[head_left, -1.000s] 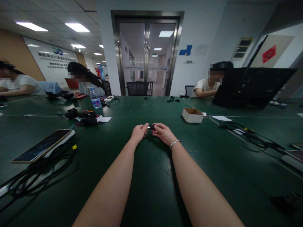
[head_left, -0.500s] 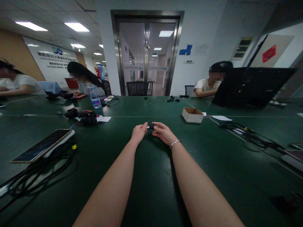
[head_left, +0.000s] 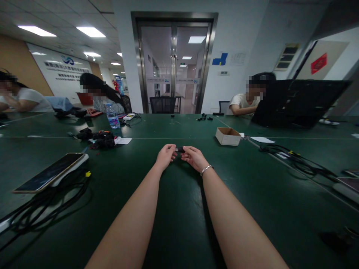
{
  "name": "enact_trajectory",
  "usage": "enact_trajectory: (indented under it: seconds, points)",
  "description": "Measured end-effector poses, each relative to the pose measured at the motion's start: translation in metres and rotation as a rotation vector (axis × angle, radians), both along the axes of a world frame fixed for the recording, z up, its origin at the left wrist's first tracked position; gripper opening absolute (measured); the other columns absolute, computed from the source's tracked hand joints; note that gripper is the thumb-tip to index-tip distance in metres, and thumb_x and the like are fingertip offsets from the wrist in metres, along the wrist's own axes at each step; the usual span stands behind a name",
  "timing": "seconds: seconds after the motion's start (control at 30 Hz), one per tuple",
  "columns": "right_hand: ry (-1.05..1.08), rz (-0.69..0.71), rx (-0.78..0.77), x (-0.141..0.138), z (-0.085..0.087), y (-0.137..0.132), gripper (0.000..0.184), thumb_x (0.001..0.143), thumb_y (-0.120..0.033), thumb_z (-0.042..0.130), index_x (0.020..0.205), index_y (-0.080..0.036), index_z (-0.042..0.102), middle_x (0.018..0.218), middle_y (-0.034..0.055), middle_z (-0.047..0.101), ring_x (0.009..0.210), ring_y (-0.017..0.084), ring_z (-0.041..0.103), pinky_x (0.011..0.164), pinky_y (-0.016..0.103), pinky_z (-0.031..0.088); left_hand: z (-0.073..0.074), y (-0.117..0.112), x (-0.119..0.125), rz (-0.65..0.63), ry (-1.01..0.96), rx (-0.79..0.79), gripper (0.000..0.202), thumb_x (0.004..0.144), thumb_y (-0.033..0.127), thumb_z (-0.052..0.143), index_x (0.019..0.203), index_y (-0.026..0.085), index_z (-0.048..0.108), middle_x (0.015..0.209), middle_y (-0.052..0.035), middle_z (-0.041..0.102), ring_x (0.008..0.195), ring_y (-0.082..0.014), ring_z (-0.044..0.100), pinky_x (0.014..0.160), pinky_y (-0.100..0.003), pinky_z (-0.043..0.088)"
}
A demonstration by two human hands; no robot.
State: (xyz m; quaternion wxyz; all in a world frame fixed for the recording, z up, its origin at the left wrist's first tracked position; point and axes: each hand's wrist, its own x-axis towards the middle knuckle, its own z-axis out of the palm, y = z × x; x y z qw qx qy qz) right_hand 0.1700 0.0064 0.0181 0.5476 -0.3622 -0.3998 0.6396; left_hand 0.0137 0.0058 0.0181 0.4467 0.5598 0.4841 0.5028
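Observation:
Between my two hands is a small black stick with a silvery end [head_left: 180, 150], looking like a USB flash drive, though its exact kind is too small to tell. My left hand [head_left: 165, 156] pinches the silvery end with thumb and fingers. On the black end, my right hand [head_left: 195, 158], below a silver bracelet [head_left: 206, 170], is closed with its fingertips. Both hands are just above or resting on the green table [head_left: 179, 209]; which of these I cannot tell. The fingers hide part of the stick.
An open cardboard box [head_left: 228, 137] stands ahead on the right. To the left lie a phone [head_left: 52, 172], coiled black cables [head_left: 56, 203] and a dark pile of small gear [head_left: 102, 140]. Beyond are a water bottle [head_left: 113, 117], a large monitor [head_left: 297, 102] and several seated people.
My left fingers now cover more of the silvery end, and my right fingers have shifted slightly on the black end. At the far left, a person has raised a hand to the face.

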Motion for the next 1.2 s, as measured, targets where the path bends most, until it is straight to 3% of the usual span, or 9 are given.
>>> enact_trajectory:
  seconds: [0.07, 0.17, 0.33, 0.47, 0.6, 0.73, 0.87, 0.97, 1.2]
  points:
    - [-0.005, 0.004, -0.001, 0.0, 0.0, 0.0, 0.015, 0.076, -0.022, 0.076, 0.08, -0.014, 0.064, 0.06, 0.0037, 0.064, 0.053, 0.011, 0.061, 0.056, 0.022, 0.056, -0.001, 0.001, 0.001, 0.005, 0.04, 0.012, 0.03, 0.085, 0.038, 0.051, 0.102, 0.015, 0.061, 0.067, -0.0024, 0.059, 0.053, -0.0097, 0.05, 0.047, -0.018, 0.038]
    - [-0.011, 0.004, 0.002, 0.0, 0.0, 0.0, 0.017, 0.074, -0.021, 0.077, 0.08, -0.014, 0.064, 0.06, 0.0036, 0.064, 0.055, 0.012, 0.062, 0.056, 0.023, 0.056, -0.003, 0.003, 0.002, 0.017, 0.047, 0.056, 0.025, 0.079, 0.029, 0.058, 0.101, 0.018, 0.061, 0.078, -0.0022, 0.06, 0.063, -0.0108, 0.054, 0.049, -0.018, 0.04]
    - [-0.02, 0.011, 0.005, 0.0, 0.0, 0.0, 0.013, 0.076, -0.02, 0.075, 0.079, -0.015, 0.064, 0.061, 0.003, 0.065, 0.054, 0.011, 0.061, 0.056, 0.023, 0.056, -0.009, 0.007, 0.001, -0.001, 0.064, 0.038, 0.026, 0.084, 0.034, 0.05, 0.103, 0.018, 0.059, 0.071, -0.0006, 0.056, 0.054, -0.01, 0.048, 0.047, -0.019, 0.037]
    - [-0.01, 0.003, 0.002, 0.0, 0.0, 0.0, 0.012, 0.076, -0.018, 0.075, 0.08, -0.014, 0.064, 0.06, 0.0031, 0.065, 0.054, 0.012, 0.062, 0.055, 0.024, 0.056, -0.009, 0.007, 0.001, 0.012, 0.079, 0.079, 0.032, 0.074, 0.021, 0.061, 0.106, 0.019, 0.059, 0.084, -0.0026, 0.059, 0.067, -0.0107, 0.054, 0.054, -0.018, 0.042]
    - [-0.01, 0.009, 0.015, 0.0, -0.002, 0.001, 0.015, 0.073, -0.018, 0.077, 0.08, -0.013, 0.065, 0.061, 0.0033, 0.065, 0.053, 0.011, 0.061, 0.056, 0.023, 0.056, -0.006, 0.005, 0.003, -0.017, 0.056, 0.015, 0.024, 0.086, 0.027, 0.048, 0.104, 0.017, 0.059, 0.077, -0.003, 0.057, 0.065, -0.0112, 0.053, 0.051, -0.018, 0.04]
    - [-0.01, 0.012, 0.013, 0.0, -0.002, 0.001, 0.012, 0.074, -0.016, 0.075, 0.081, -0.013, 0.066, 0.062, 0.003, 0.065, 0.054, 0.011, 0.061, 0.057, 0.024, 0.056, -0.006, 0.005, 0.003, -0.005, 0.078, 0.052, 0.026, 0.081, 0.021, 0.056, 0.106, 0.017, 0.059, 0.085, -0.0039, 0.059, 0.069, -0.0111, 0.055, 0.053, -0.018, 0.042]
    - [-0.012, 0.009, 0.007, 0.0, -0.001, 0.001, 0.009, 0.076, -0.014, 0.073, 0.081, -0.013, 0.066, 0.062, 0.0041, 0.065, 0.053, 0.011, 0.061, 0.056, 0.023, 0.056, -0.009, 0.008, 0.002, -0.036, 0.094, 0.031, 0.025, 0.089, 0.029, 0.045, 0.105, 0.015, 0.059, 0.067, -0.001, 0.055, 0.055, -0.0098, 0.049, 0.049, -0.018, 0.038]
    - [-0.008, 0.008, 0.003, -0.001, 0.0, 0.0, 0.008, 0.077, -0.012, 0.072, 0.082, -0.012, 0.066, 0.061, 0.004, 0.065, 0.053, 0.011, 0.061, 0.055, 0.023, 0.055, -0.011, 0.009, 0.002, -0.011, 0.105, 0.074, 0.026, 0.083, 0.021, 0.052, 0.108, 0.017, 0.059, 0.073, -0.0004, 0.056, 0.057, -0.0086, 0.05, 0.05, -0.018, 0.038]
    - [-0.012, -0.006, -0.005, -0.001, 0.002, -0.001, 0.007, 0.077, -0.011, 0.071, 0.081, -0.013, 0.066, 0.061, 0.0034, 0.065, 0.053, 0.011, 0.061, 0.055, 0.022, 0.056, -0.012, 0.011, 0.001, -0.027, 0.084, 0.063, 0.024, 0.083, 0.023, 0.051, 0.105, 0.017, 0.06, 0.066, 0.0014, 0.054, 0.055, -0.0091, 0.048, 0.051, -0.019, 0.036]
